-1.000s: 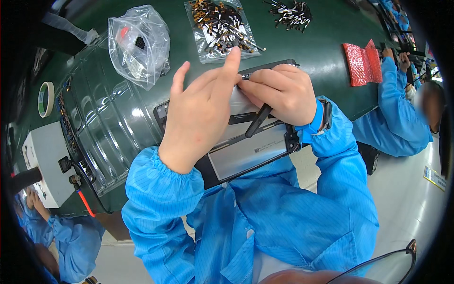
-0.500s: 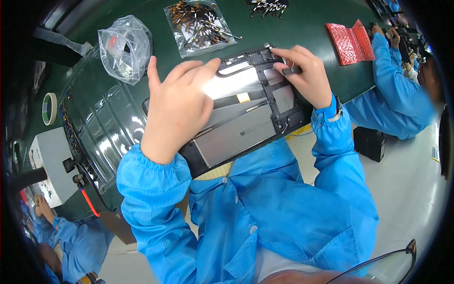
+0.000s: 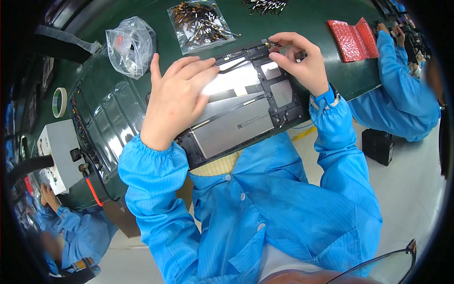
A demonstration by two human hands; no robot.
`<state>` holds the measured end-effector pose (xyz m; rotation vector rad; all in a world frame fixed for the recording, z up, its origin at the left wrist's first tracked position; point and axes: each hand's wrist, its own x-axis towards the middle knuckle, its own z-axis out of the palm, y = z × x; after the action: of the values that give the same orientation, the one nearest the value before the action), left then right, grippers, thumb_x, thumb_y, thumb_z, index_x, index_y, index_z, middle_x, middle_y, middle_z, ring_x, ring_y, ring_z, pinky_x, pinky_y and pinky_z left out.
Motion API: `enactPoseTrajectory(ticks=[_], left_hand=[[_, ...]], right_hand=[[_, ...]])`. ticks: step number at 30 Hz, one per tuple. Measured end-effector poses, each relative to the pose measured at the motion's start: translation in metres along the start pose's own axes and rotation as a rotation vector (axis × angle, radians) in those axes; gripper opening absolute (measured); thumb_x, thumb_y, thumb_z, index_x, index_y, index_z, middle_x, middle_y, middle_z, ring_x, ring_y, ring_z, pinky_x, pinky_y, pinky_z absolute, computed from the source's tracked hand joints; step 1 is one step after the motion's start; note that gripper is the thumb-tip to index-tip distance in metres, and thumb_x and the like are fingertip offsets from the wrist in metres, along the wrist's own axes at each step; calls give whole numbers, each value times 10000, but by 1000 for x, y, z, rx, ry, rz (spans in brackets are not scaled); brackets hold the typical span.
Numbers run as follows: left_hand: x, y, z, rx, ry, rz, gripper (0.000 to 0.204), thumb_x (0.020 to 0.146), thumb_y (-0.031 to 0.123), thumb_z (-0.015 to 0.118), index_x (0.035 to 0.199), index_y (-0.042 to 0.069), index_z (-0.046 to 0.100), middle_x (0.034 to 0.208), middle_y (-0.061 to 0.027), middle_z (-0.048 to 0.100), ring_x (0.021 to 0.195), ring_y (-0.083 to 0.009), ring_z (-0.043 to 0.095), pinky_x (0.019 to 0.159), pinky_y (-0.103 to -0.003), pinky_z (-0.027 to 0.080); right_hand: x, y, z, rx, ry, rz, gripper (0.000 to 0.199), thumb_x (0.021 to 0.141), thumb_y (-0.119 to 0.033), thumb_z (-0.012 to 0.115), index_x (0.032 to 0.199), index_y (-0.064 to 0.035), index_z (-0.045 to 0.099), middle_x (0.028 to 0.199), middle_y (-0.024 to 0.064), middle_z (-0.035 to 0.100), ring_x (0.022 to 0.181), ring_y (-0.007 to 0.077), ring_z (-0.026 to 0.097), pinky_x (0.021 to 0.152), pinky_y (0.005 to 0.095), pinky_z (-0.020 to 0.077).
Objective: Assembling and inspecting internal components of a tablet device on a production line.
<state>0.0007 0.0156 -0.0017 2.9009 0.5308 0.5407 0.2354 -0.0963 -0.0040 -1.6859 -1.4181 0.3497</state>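
Note:
An opened tablet (image 3: 231, 128) rests tilted before me, its inside up: silver battery, metal plates and a black frame show. Across its left part lies my left hand (image 3: 177, 97), fingers stretched out and fingertips on the far edge. My right hand (image 3: 305, 61) is at the far right corner, with thumb and index finger closing together over small parts there. Tucked in its curled fingers is a small dark object (image 3: 300, 56), whose kind I cannot make out. A black cable (image 3: 235, 66) runs along the far side of the tablet.
Beyond the tablet lie a clear bag of thin cable parts (image 3: 201, 26), a loose pile of similar parts (image 3: 266, 5) and a crumpled plastic bag (image 3: 131, 47). Red bubble wrap (image 3: 353, 40) is at right. A tape roll (image 3: 59, 102) and grey box (image 3: 61, 154) stand left. Co-workers sit both sides.
My right thumb and index finger have drawn in toward the tablet's far corner, and the dark object sits deeper in the hand. My left hand stays on the tablet. The view has shifted slightly.

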Motion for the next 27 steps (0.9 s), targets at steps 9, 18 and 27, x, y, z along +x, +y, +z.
enactPoseTrajectory(ticks=[9, 18, 27], left_hand=[[3, 4, -3, 17, -62, -22, 396, 698, 0, 504, 1056, 137, 604, 1153, 9, 559, 1109, -204, 483, 996, -622, 162], [9, 10, -2, 236, 65, 73, 254, 640, 51, 601, 876, 131, 649, 1029, 61, 584, 1064, -161, 501, 981, -625, 213], [32, 22, -9, 237, -46, 294, 103, 615, 52, 587, 685, 67, 662, 889, 47, 574, 982, -137, 532, 1031, -559, 227]], right_hand=[[-1, 4, 4, 218, 60, 165, 201, 773, -39, 650, 974, -40, 636, 775, -21, 596, 629, 36, 495, 564, 188, 426], [-5, 6, 4, -64, 32, 66, 288, 688, -23, 680, 972, -33, 632, 851, 118, 635, 761, 187, 630, 662, 272, 504], [-7, 10, 2, -93, 30, 38, 378, 609, 18, 655, 980, -45, 622, 823, 111, 607, 748, 264, 614, 662, 315, 501]])
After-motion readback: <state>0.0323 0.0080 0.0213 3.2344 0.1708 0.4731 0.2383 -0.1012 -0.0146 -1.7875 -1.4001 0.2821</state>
